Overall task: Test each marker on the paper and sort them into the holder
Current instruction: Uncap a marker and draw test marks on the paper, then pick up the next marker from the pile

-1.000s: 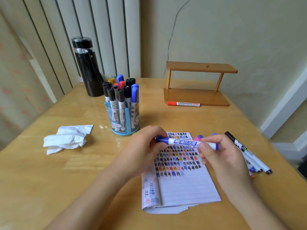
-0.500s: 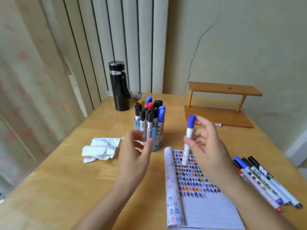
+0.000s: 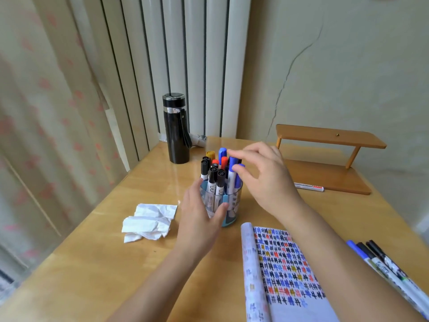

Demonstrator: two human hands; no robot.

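So the left hand (image 3: 199, 217) is wrapping around the clear round plastic holder with the blue base (image 3: 233, 202), which is standing upright on the light wooden surface (image 3: 92, 263) just past the pad's far corner. The thumb is lying across the near wall and the fingers are going round the left side, so that grip is curling snug on it. I'm guessing that's to keep it from tipping, since it's bristling with black, red, blue and yellow caps. The right hand (image 3: 264, 180) is hovering over the top, with thumb and forefinger sitting either side of the cap of a white-bodied blue-capped marker (image 3: 232, 161) that's standing cap-up in the holder's right side. Honestly I can't tell if that grip is pinching the cap or spreading off it, it's looking a bit blurry. The lined paper pad covered in coloured hash scribbles (image 3: 285, 273) is lying close by, handy for testing I'd say. A row of blue- and black-capped markers (image 3: 380, 266) is waiting off to the right, well apart from the holder, so that's probably the untested pile. A crumpled white tissue (image 3: 151, 221) is sitting left of the holder, maybe for wiping ink. One red-capped marker (image 3: 308, 186) is lying alone on the base of the small wooden two-tier shelf (image 3: 329, 138). Could be a reject, but I'm just guessing.
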